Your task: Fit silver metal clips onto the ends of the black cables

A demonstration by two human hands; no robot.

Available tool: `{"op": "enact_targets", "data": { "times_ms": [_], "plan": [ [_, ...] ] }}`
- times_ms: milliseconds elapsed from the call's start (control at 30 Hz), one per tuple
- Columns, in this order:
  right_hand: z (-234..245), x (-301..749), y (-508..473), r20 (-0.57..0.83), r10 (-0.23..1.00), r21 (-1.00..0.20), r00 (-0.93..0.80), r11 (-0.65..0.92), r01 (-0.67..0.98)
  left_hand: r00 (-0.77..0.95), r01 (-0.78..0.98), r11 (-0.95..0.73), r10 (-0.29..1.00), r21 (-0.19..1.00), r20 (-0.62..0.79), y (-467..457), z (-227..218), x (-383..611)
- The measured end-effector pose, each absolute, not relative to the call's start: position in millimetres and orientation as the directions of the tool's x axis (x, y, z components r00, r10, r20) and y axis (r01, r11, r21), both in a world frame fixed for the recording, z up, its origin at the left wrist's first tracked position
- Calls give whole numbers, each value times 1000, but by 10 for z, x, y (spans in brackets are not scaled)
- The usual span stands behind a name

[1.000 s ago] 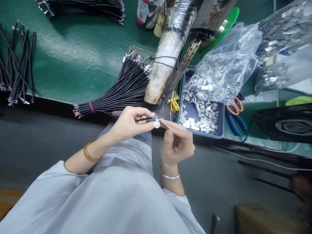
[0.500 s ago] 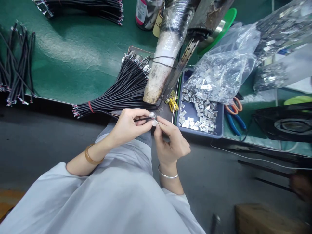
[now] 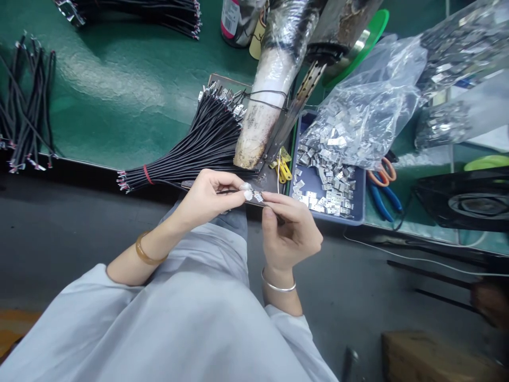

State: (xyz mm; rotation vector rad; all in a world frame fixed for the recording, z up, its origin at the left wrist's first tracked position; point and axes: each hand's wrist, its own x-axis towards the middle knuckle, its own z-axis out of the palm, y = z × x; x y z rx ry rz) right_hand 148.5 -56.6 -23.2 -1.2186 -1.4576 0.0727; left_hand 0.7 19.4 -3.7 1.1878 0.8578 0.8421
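My left hand (image 3: 209,199) pinches a thin black cable (image 3: 226,191) near its end, thumb and forefinger pressed together; both tips have white coverings. Just beyond those tips shows a small silver metal connector shell (image 3: 258,197). My right hand (image 3: 292,231) meets the shell from the other side, its forefinger and thumb closed at the shell's edge, the other fingers curled. How the shell sits on the cable end is too small to make out. Behind my hands a fanned bundle of black cables (image 3: 175,156), tied with a red band, lies at the bench edge.
A blue-grey tray (image 3: 360,199) holds many metal shells and a clear plastic bag (image 3: 369,106). Right of it lie pliers (image 3: 384,199) with blue and orange handles. A plastic-wrapped machine arm (image 3: 264,101) overhangs the bundle, beside a yellow piece (image 3: 283,171). More cables (image 3: 29,106) lie left.
My right hand has moved slightly right, away from my left fingertips. The silver shell now shows between the hands. My left hand has shifted a little to the left.
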Motion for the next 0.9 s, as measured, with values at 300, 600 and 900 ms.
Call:
{"op": "enact_targets", "data": {
  "times_ms": [300,600,900],
  "plan": [
    [-272,1468,-533,601,678,-786,424,403,469,434,-99,214,888,972,-151,156,-37,44],
    [-342,1456,-560,642,676,-727,361,388,567,406,-99,163,907,982,-109,153,-17,54],
    [-344,1480,-460,742,649,-546,169,438,714,353,-70,81,934,994,-51,160,-47,72]
  ]
}}
